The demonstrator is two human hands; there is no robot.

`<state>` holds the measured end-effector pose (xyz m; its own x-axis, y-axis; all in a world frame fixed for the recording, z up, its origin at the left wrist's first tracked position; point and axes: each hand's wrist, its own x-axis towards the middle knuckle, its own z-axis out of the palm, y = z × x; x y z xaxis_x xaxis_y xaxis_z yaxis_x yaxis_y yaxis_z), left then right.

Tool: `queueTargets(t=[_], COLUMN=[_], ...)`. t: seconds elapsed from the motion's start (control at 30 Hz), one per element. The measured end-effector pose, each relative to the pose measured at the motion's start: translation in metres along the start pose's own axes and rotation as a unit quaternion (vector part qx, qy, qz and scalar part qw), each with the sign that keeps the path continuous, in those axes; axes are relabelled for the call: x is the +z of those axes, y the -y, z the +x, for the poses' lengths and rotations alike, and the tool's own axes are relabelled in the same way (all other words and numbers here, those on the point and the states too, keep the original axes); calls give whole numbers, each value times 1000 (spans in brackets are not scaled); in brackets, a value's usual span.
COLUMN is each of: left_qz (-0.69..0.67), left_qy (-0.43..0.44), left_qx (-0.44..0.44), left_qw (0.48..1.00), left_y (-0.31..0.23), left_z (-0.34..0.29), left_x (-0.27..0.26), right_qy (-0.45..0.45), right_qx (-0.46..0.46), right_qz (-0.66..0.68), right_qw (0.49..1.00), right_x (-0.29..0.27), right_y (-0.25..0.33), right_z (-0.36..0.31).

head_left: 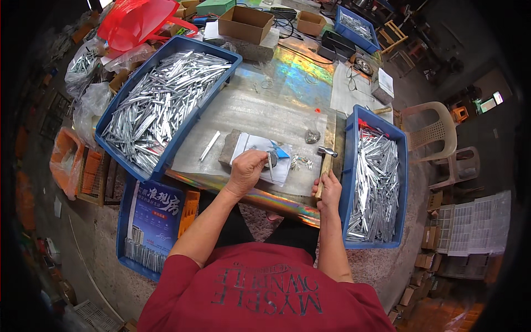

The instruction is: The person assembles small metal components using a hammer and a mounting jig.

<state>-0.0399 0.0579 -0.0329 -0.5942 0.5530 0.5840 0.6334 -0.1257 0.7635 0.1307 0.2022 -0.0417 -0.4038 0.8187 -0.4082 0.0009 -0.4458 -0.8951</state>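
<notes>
One apparent strip (270,172) is pinched in the left hand (247,169), presumably to steady it over the sheet (281,176) beneath the fingertips, while the right hand (330,191) clasps a hammer (326,165) by its handle, head clear beyond the fingers and a bin (371,244) handy to their right.

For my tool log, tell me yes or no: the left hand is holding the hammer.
No, the right hand grips the hammer by its handle, apart from the left hand.
</notes>
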Motion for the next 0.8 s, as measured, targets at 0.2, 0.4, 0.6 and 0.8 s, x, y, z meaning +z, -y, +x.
queueTargets(t=[0.2, 0.4, 0.6, 0.8], left_qz=[11, -5, -80, -91], left_qy=[-3, 8, 51, 136], left_qx=[-10, -99, -161, -172], left_qw=[1000, 995, 982, 971], left_y=[-2, -19, -31, -58], left_z=[8, 8, -18, -28], left_x=[-4, -16, -8, -10], right_qy=[-15, -93, 139, 207], right_qx=[-63, -368, -452, -546], right_qz=[-276, -561, -379, -333], right_qw=[959, 736, 796, 741], right_x=[-8, 5, 58, 68], right_y=[-2, 18, 25, 15], right_z=[0, -24, -68, -73])
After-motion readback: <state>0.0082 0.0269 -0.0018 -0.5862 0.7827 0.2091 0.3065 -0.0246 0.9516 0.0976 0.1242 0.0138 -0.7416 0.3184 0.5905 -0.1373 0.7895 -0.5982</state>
